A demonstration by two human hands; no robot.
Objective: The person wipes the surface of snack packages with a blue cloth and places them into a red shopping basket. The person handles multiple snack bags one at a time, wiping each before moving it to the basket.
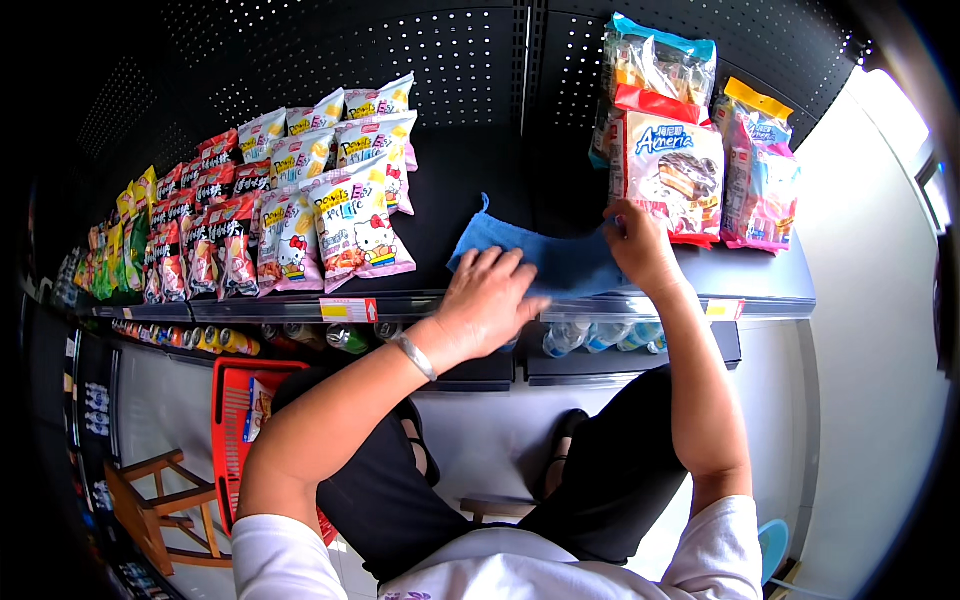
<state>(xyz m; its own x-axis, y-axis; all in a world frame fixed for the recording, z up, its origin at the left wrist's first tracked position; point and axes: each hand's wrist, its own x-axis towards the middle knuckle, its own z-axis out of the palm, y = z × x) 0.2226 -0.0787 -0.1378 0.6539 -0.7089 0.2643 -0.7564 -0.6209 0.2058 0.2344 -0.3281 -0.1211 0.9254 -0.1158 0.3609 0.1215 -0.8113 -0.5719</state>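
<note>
A blue cloth (pixel 559 259) lies spread on the black shelf (pixel 465 180), its near edge by the clear price rail. My left hand (pixel 491 296) rests palm down over the cloth's left part, with the thumb held away from the fingers; a silver bangle (pixel 416 356) circles that wrist. At the cloth's right end, my right hand (pixel 641 244) grips a corner between thumb and curled fingers. Just behind this hand stands a white and red cake pack (pixel 671 169). Bags of snacks with a cartoon cat (pixel 367 217) stand in rows left of the cloth.
More packs (pixel 761 176) stand at the shelf's right end. Bottles (pixel 566 337) and cans (pixel 349 337) fill the level below. A red shopping basket (pixel 225 435) sits by my left leg, near a wooden stool (pixel 161 510). A white wall (pixel 870 247) bounds the right side.
</note>
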